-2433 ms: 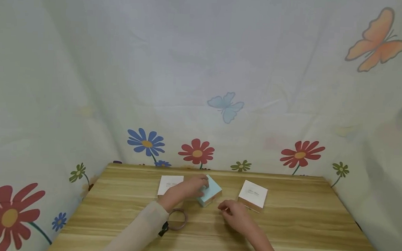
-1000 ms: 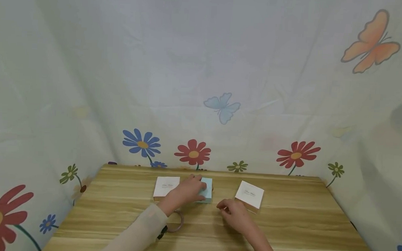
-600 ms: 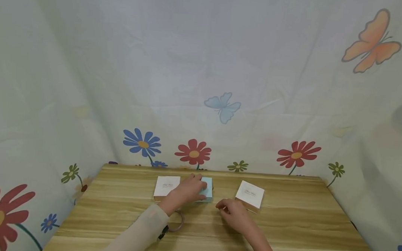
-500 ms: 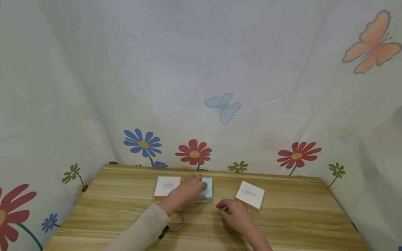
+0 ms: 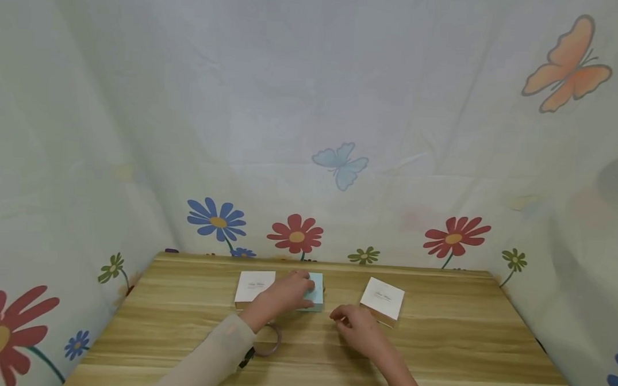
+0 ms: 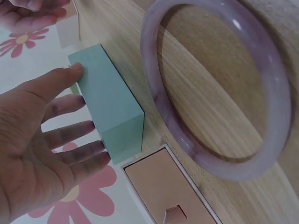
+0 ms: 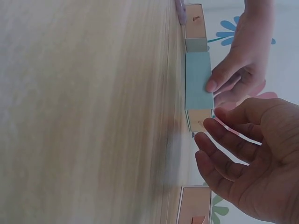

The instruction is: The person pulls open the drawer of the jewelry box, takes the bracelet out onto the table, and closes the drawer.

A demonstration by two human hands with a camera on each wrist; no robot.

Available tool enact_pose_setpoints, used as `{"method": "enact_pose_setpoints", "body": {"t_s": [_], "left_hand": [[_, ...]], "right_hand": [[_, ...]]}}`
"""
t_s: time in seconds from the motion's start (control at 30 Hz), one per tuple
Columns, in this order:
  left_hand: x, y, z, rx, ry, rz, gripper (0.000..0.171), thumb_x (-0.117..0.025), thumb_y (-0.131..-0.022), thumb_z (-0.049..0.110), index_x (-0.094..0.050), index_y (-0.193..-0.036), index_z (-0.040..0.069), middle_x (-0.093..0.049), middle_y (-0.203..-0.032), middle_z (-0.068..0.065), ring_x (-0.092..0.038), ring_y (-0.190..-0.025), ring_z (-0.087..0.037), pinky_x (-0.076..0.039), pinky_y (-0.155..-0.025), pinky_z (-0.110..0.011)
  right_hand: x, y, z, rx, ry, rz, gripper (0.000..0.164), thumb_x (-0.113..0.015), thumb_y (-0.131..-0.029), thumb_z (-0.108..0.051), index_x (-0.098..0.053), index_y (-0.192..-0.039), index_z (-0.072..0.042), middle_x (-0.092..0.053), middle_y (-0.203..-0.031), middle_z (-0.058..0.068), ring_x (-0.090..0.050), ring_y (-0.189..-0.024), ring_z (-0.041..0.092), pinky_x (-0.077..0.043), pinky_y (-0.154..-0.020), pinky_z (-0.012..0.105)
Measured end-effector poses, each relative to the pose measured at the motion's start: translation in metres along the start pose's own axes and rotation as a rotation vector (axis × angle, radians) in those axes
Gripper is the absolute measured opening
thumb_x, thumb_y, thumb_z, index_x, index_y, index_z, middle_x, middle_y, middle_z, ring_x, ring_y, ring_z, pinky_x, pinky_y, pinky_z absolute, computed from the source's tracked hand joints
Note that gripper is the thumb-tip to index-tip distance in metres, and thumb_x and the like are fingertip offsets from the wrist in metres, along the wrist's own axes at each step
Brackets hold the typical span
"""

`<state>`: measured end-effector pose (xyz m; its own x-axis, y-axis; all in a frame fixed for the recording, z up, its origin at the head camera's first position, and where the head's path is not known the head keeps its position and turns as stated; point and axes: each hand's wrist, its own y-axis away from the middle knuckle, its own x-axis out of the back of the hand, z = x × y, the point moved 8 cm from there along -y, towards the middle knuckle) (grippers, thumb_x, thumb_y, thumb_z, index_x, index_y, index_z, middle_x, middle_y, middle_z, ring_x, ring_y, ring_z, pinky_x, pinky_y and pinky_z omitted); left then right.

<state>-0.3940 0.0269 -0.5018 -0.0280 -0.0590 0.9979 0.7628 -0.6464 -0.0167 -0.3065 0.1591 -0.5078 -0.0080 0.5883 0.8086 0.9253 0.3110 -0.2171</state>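
Observation:
My left hand (image 5: 285, 293) rests its fingertips on top of a small teal drawer box (image 5: 315, 291); the left wrist view shows the thumb and fairly straight fingers along the teal box's (image 6: 105, 88) upper edge. Directly left of it lies a white-topped box (image 5: 253, 284) with printed lettering, partly covered by that hand. My right hand (image 5: 357, 330) holds nothing; its fingers hang loosely curled, right of the teal box's tan drawer end (image 7: 200, 120) in the right wrist view. Near the right hand lies a second white-topped box (image 5: 383, 297), turned at an angle.
A lilac stone bangle (image 5: 279, 342) lies on the wooden table (image 5: 463, 338) in front of the left boxes, partly behind the left forearm. A dark item (image 5: 247, 358) shows beside the left sleeve. A flower-printed cloth (image 5: 260, 127) hangs behind the table.
Since the earliest frame, the left hand has turned the teal box straight and brought it left beside the left white-topped box. Over the last second, both hands have stayed nearly still.

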Motion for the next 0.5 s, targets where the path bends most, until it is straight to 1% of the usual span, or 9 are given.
{"method": "enact_pose_setpoints", "body": {"t_s": [0.07,0.2,0.33,0.5], "left_hand": [[0.0,0.001,-0.001,-0.001,0.004,-0.003,0.039,-0.078,-0.09,0.042,-0.074,-0.118,0.016,-0.061,-0.124,-0.005,-0.059,-0.11,-0.024,-0.054,-0.086,-0.039],[0.001,0.004,-0.002,-0.005,0.011,-0.004,0.038,-0.078,-0.089,0.04,-0.075,-0.117,0.015,-0.061,-0.126,-0.007,-0.06,-0.112,-0.026,-0.054,-0.088,-0.04],[0.003,0.005,-0.002,-0.016,0.022,-0.005,0.038,-0.079,-0.089,0.039,-0.074,-0.117,0.015,-0.061,-0.13,-0.009,-0.06,-0.117,-0.029,-0.053,-0.094,-0.042],[0.005,0.005,-0.001,-0.024,0.025,-0.01,0.039,-0.078,-0.089,0.04,-0.074,-0.118,0.015,-0.061,-0.131,-0.009,-0.06,-0.12,-0.029,-0.051,-0.098,-0.043]], "right_hand": [[-0.001,0.0,0.0,0.002,0.002,-0.001,0.014,-0.065,-0.096,-0.005,-0.075,-0.106,-0.007,-0.073,-0.1,0.005,-0.068,-0.086,0.014,-0.055,-0.073,0.03],[-0.002,-0.003,-0.001,0.0,-0.004,-0.001,0.014,-0.065,-0.097,-0.006,-0.074,-0.106,-0.007,-0.073,-0.101,0.004,-0.068,-0.088,0.015,-0.055,-0.074,0.03],[-0.003,-0.008,-0.001,-0.008,-0.005,0.007,0.013,-0.065,-0.097,-0.006,-0.074,-0.106,-0.007,-0.073,-0.102,0.002,-0.067,-0.088,0.014,-0.055,-0.075,0.031],[-0.004,-0.015,-0.004,0.006,0.004,0.012,0.013,-0.066,-0.095,-0.005,-0.075,-0.104,-0.006,-0.073,-0.101,0.003,-0.067,-0.087,0.015,-0.055,-0.076,0.034]]}}
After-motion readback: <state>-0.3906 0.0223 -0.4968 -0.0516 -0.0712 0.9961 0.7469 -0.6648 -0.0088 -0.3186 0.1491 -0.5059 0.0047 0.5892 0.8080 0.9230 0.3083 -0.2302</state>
